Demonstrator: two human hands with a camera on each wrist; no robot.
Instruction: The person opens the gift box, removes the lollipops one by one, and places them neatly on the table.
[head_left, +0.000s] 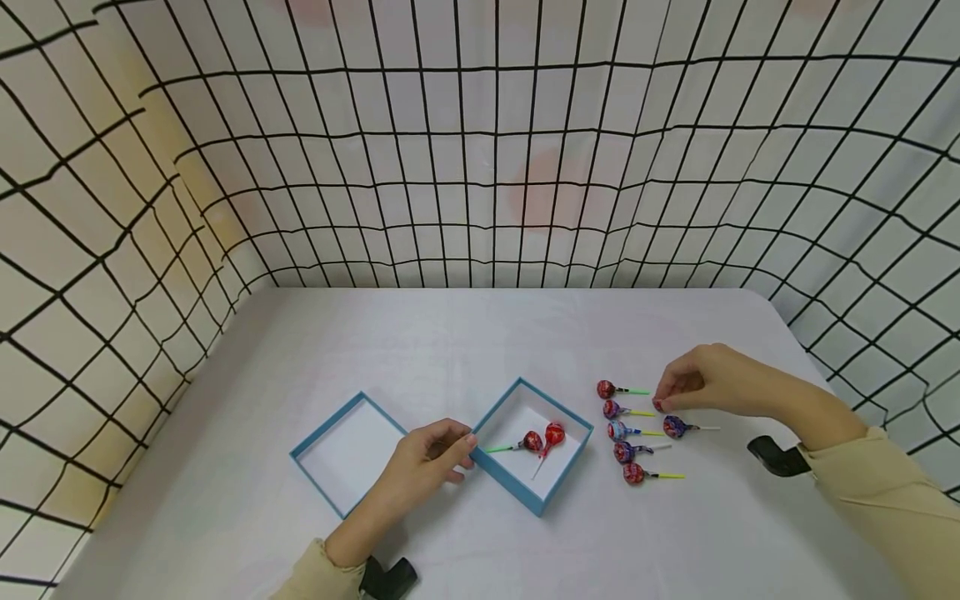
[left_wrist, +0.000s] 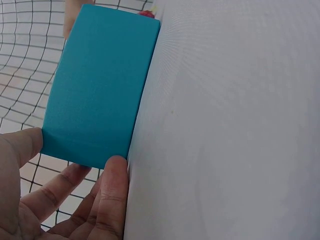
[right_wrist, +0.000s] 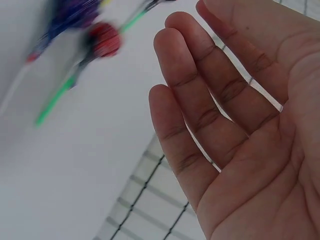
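My left hand grips the left corner of a blue box with a white inside. In the left wrist view, fingertips press against the box's blue side wall. Inside lie two red lollipops, one with a green stick and the other with a pale stick. My right hand hovers over a red lollipop, its fingers partly hiding it. From the right wrist, that lollipop's red head and green stick appear apart from the loosely extended fingers. A purple lollipop lies just below this hand.
A blue-edged lid, white inside, lies left of the box, partly behind my left forearm. Several lollipops lie in a column right of the box, among them a light blue one. Black-gridded white walls surround the white table.
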